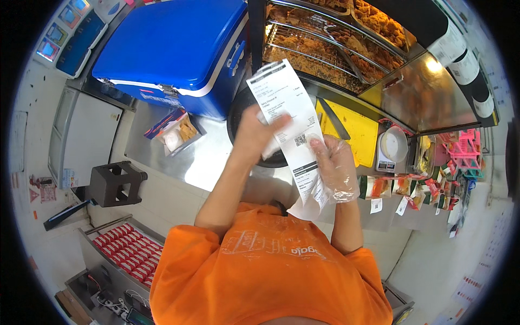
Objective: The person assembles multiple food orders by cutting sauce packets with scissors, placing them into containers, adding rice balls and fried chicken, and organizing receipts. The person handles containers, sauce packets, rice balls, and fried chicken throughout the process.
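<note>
A long white printed receipt [292,116] hangs in front of me, its lower end curling over toward my chest. My right hand [337,169], in a clear plastic glove, is closed on the receipt's lower right edge, thumb on the printed face. Bare and blurred by motion, my left hand [254,132] lays its thumb across the left side of the receipt, with the other fingers curled at its edge. Something white shows below that hand, too blurred to name. Behind the paper is a round black pan or tray [236,116], mostly covered by the receipt and my hand.
A blue cooler box [168,43] stands at the back left, beside an open carton with food [181,135]. A heated cabinet of fried food [336,40] rises at the back. A knife [334,119] lies on a yellow board [360,130], near a scale [385,165] and several packed boxes [379,187].
</note>
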